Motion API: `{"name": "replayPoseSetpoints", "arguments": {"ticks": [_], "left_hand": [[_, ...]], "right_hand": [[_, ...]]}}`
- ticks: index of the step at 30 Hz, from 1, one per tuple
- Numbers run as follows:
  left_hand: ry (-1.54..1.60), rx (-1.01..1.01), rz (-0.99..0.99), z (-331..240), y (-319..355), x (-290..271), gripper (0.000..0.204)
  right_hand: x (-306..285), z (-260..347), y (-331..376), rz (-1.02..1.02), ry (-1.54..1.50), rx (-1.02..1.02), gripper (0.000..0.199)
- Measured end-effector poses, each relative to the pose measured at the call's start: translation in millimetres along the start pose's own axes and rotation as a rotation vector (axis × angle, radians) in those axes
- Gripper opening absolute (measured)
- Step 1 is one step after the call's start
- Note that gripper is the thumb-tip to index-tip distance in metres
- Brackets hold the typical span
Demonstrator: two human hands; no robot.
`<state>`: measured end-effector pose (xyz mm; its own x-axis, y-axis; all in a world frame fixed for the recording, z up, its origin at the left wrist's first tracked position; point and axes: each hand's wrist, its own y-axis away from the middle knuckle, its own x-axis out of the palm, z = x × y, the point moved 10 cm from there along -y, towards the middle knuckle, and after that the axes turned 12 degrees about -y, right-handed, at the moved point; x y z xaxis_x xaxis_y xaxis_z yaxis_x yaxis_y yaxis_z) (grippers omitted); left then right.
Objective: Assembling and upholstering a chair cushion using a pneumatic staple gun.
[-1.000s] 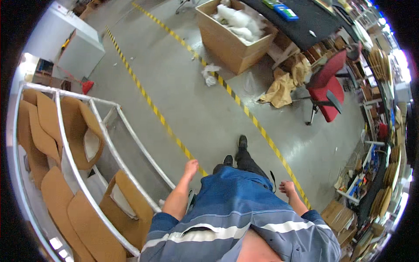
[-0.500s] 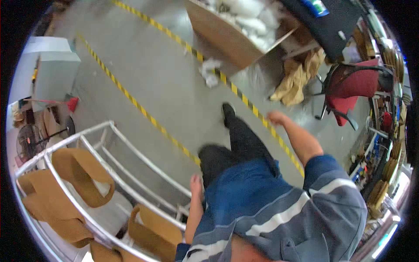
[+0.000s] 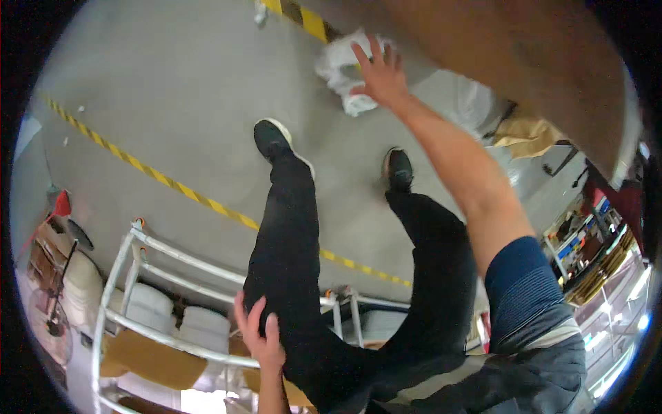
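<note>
A crumpled piece of white plastic film (image 3: pixel 336 65) lies on the grey floor, partly over a yellow-black striped tape line. My right hand (image 3: pixel 384 76) is stretched down over it with the fingers spread. Whether the fingertips touch the film I cannot tell. Beside my left thigh, against the black trousers (image 3: pixel 289 234), is my left hand (image 3: pixel 261 334), its fingers apart and nothing in them. The white tube frame of a cart (image 3: pixel 172 252) stands close to that hand.
A large brown cardboard surface (image 3: pixel 510 48) looms blurred at the upper right, close to my right forearm. Brown paper (image 3: pixel 525 136) lies beyond it. The cart carries brown pieces (image 3: pixel 152 359) and white bundles (image 3: pixel 205 328). Another striped floor line (image 3: pixel 165 181) runs behind my feet.
I have stepped forward and bent down. My right hand has gone from beside the body to the white film, fingers spreading. My left hand now sits by my thigh.
</note>
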<state>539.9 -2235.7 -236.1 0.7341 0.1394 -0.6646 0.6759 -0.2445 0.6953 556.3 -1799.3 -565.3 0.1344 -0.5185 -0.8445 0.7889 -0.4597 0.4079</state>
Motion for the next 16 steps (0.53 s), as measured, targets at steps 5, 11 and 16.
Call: {"name": "replayPoseSetpoints", "arguments": {"ticks": [5,11,16], "left_hand": [[-0.103,-0.046,0.018,33.3,-35.7,-38.3,0.036],[0.005,0.005,0.139,-1.1,-63.6,-38.0,0.035],[0.037,0.094,0.214,-18.2,-70.3,-53.0,0.034]], "right_hand": [[144.0,-7.9,-19.0,0.261,0.263,-0.077,0.071],[158.0,-22.8,147.4,0.250,-0.376,0.247,0.030],[-104.9,68.8,151.2,0.072,-0.513,0.203,0.033]]}}
